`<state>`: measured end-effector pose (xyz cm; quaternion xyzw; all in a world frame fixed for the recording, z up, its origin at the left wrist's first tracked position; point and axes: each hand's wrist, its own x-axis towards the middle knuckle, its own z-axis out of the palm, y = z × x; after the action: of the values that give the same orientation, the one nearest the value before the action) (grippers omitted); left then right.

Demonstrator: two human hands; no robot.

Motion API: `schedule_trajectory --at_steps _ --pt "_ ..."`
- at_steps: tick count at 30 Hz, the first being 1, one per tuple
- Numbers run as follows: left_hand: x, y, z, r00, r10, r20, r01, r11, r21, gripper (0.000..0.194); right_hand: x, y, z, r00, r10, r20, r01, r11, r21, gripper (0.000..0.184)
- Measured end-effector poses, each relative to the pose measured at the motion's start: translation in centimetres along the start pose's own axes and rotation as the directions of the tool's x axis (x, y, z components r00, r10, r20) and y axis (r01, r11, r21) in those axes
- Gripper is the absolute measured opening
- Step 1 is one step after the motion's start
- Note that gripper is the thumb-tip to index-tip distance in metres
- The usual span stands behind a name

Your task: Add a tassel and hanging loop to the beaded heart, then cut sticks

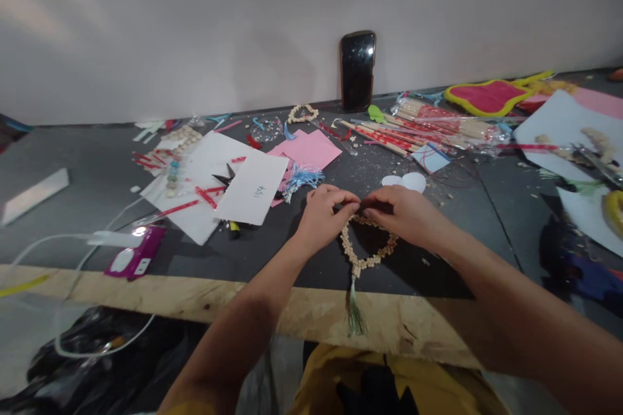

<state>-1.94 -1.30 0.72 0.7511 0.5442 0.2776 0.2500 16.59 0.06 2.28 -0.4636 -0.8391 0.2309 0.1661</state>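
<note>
Tassel: we see it hang over the table edge.
Bead loop: our 2 hands pinch its top.
Left hand: fingertips closed on beads.
Right hand: same pinch.

One head-worn view — looking forward and down, close over the table toward the wall.

Dark grey work table with raw chipboard front edge, heart-shaped loop of pale wooden beads with green tassel, white paper sheets, pink card, black phone leaning on wall, bagged wooden sticks, purple case
</note>
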Motion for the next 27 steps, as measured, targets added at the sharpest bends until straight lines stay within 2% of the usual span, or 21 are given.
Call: schedule_trajectory --at_steps 5,8,10,13,16,21,27 --pt "-0.1 0.1 -0.1 1.000 0.017 0.009 -0.017 0.999 0.040 0.017 0.5 -0.4 1.3 0.997 -0.060 -0.039 0.056 0.994 -0.094 0.019" --pt "-0.1 0.1 -0.6 0.999 0.012 0.038 -0.013 1.000 0.025 0.034 0.5 -0.3 1.3 0.998 -0.051 -0.042 0.048 0.996 -0.077 0.014" --pt "-0.2 0.1 -0.9 0.994 0.036 0.103 -0.043 0.997 0.066 0.041 0.5 -0.1 1.1 0.999 -0.030 -0.028 0.028 0.997 -0.073 0.013" --pt "-0.5 0.0 -0.8 0.978 0.073 0.194 -0.112 0.973 0.200 0.031 0.4 0.3 0.9 1.000 -0.014 -0.011 0.014 0.998 -0.055 0.015" --pt "-0.6 0.0 -0.4 0.975 0.070 0.213 -0.128 0.953 0.274 0.023 0.4 0.5 0.9 1.000 -0.016 -0.013 0.016 0.999 -0.047 0.016" --pt "-0.6 0.3 -0.3 0.976 0.056 0.211 -0.111 0.959 0.259 0.018 0.4 0.6 1.1 1.000 -0.015 -0.009 0.014 0.994 -0.111 0.017" --pt "-0.7 0.2 -0.8 0.978 0.053 0.201 -0.100 0.968 0.228 0.018 0.1 0.6 0.8 0.998 0.046 -0.051 -0.057 0.967 -0.247 0.017"
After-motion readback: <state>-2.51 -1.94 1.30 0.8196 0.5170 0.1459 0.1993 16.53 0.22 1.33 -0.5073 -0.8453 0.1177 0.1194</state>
